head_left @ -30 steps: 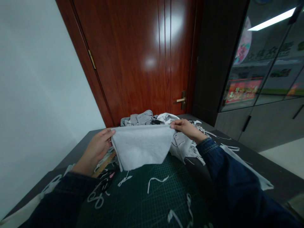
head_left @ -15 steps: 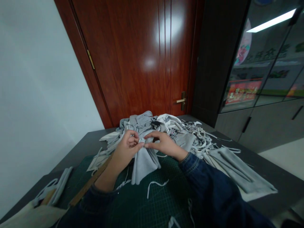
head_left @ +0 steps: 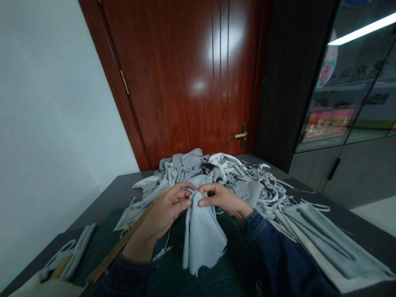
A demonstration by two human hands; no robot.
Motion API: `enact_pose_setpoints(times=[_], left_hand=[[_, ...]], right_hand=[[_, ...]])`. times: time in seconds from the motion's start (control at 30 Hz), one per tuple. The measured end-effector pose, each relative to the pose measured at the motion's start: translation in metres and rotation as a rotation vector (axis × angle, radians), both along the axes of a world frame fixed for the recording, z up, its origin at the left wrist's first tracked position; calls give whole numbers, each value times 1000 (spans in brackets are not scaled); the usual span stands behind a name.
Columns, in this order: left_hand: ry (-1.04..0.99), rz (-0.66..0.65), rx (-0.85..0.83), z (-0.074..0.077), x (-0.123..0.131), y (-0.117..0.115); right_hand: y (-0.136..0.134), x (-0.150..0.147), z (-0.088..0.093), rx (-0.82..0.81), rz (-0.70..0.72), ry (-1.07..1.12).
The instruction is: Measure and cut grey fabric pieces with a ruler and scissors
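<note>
Between both hands hangs a piece of light grey fabric (head_left: 204, 239), gathered at its top and falling in folds over the green cutting mat (head_left: 192, 284). My left hand (head_left: 171, 206) pinches the gathered top from the left, fingers curled. From the right, my right hand (head_left: 221, 200) grips the same spot between thumb and fingers. The fingertips of the two hands almost meet there. What lies inside the gather is hidden by the fingers.
A heap of grey fabric (head_left: 182, 163) lies behind the hands, with tangled fabric strips (head_left: 269, 192) to its right. Folded grey cloth (head_left: 324, 239) rests at the right. A wooden ruler (head_left: 123, 243) lies at the left. Beyond the table (head_left: 107, 194) stands a wooden door (head_left: 179, 82).
Both hands and the fabric have come a little nearer and lower. More of the grey fabric now hangs down, covering the loose strip on the mat. The view has shifted slightly.
</note>
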State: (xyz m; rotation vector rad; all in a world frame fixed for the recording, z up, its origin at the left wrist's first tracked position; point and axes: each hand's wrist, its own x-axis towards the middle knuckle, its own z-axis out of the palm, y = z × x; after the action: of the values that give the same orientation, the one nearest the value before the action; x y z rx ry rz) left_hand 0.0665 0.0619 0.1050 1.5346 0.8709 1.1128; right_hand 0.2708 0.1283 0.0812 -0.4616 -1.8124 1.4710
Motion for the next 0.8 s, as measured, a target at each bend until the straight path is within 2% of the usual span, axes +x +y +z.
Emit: enact_pose_setpoints(times=[0.07, 0.17, 0.43, 0.57, 0.7, 0.8], left_hand=[[26, 12, 14, -3, 1, 1], [157, 101, 161, -8, 4, 5], [669, 389, 597, 1, 3, 0], [909, 526, 731, -6, 0, 1], [911, 528, 750, -9, 1, 3], [767, 429, 617, -3, 1, 4]], right_hand=[[0, -1, -3, -9, 4, -22], [-1, -3, -4, -23, 41, -50], [-3, 2, -2, 4, -3, -155], [-3, 3, -2, 13, 21, -164], [-3, 4, -1, 30, 37, -197], [-4, 6, 0, 26, 22, -202]])
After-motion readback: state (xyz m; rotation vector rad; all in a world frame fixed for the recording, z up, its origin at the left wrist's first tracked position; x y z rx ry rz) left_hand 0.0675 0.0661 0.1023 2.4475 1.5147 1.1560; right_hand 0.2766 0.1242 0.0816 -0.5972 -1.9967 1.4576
